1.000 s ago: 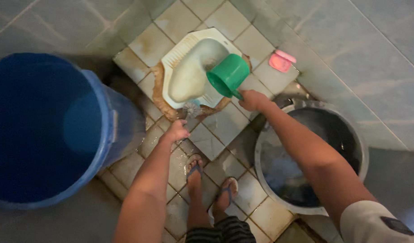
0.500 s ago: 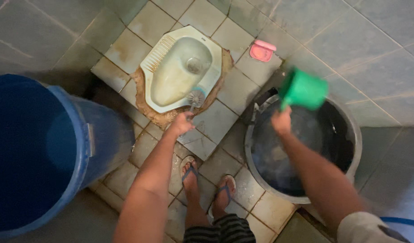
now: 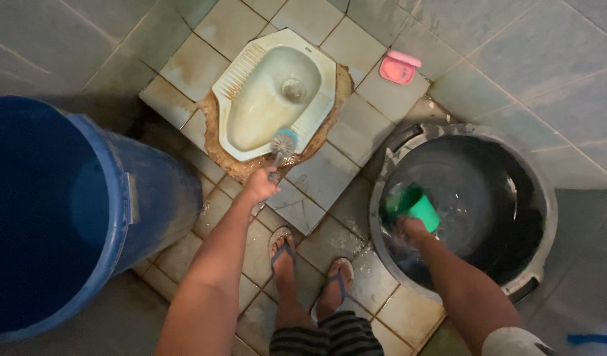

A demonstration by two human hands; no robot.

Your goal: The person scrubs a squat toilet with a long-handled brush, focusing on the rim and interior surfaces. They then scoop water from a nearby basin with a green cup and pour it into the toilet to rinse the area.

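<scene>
My left hand (image 3: pixel 260 186) grips the handle of a toilet brush (image 3: pixel 282 144), whose bristle head rests on the near rim of a white squat toilet pan (image 3: pixel 251 112) set in the tiled floor. My right hand (image 3: pixel 411 229) holds a green plastic dipper (image 3: pixel 409 203) down inside a large dark water bucket (image 3: pixel 534 198) on the right. The dipper's mouth is at the water surface, and part of it is blurred.
A big blue barrel (image 3: pixel 66 217) stands on the left, close to my left arm. A pink soap dish (image 3: pixel 398 68) lies on the floor by the far wall. My feet in flip-flops (image 3: pixel 310 264) stand on wet tiles between barrel and bucket.
My right hand swung the green dipper from over the toilet pan to the right, then down into the dark bucket's water. The left hand stayed on the brush at the pan's rim.
</scene>
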